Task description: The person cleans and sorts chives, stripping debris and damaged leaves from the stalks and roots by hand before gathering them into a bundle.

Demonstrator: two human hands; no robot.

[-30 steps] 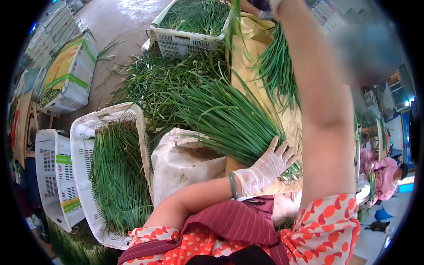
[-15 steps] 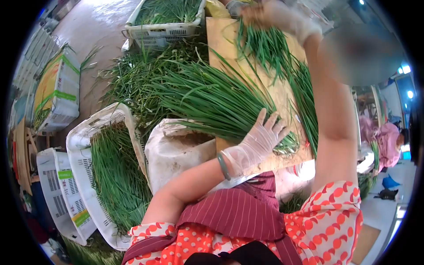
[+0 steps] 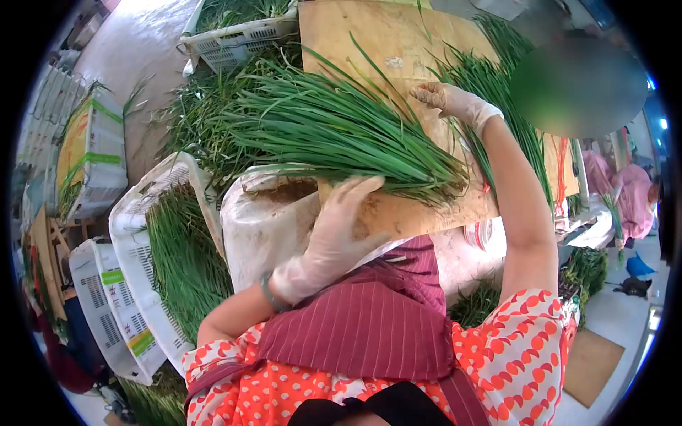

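A large bunch of long green stalks (image 3: 355, 131) lies across the wooden board (image 3: 398, 42), its pale root ends at the right and its leaf tips over the board's left edge. My left hand (image 3: 334, 238), in a thin clear glove, is at the board's near left edge, just below the bunch, fingers spread and slightly blurred, holding nothing. Above the root ends is my gloved right hand (image 3: 455, 103), its fingers bent together at the bunch's upper side; whether anything is between them is too small to tell. More green stalks (image 3: 508, 106) lie along the board's right side.
White crates (image 3: 170, 241) of stalks stand at the left, another crate (image 3: 238, 42) at the upper left. Loose leaves (image 3: 206, 121) are heaped left of the board. A white covered block (image 3: 266, 220) sits at its near left. At the far right is a person in pink (image 3: 629, 199).
My left hand has left the bunch's root end and moved down and left. My right hand has come down from the board's far end to near the bunch. The view has shifted.
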